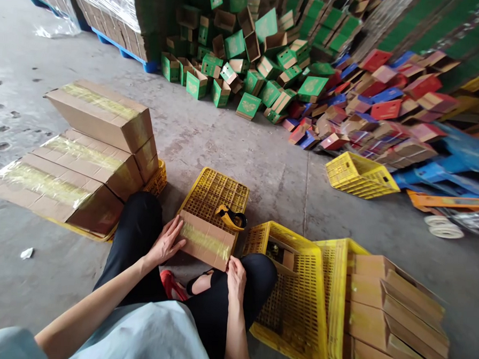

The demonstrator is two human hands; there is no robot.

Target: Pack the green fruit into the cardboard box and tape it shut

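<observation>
A small closed cardboard box [206, 239] with yellow tape along its top rests at the near end of an upturned yellow crate [218, 188]. My left hand [166, 243] lies against the box's left end, its fingers stretched out and slightly spread. At the right end, my right hand [236, 278] has its fingers curled in, gripping the box's near corner. Just beyond the box, a yellow tape dispenser [230, 217] with a black part lies on the crate. The undersides of both hands are hidden.
Large taped cartons [102, 110] are stacked at my left on a yellow crate [158, 180]. Right of my knee, a yellow crate [287, 305] holds an open box [286, 257]; another holds several cardboard boxes [372, 299]. Green boxes [249, 105] and red boxes [385, 109] lie piled ahead.
</observation>
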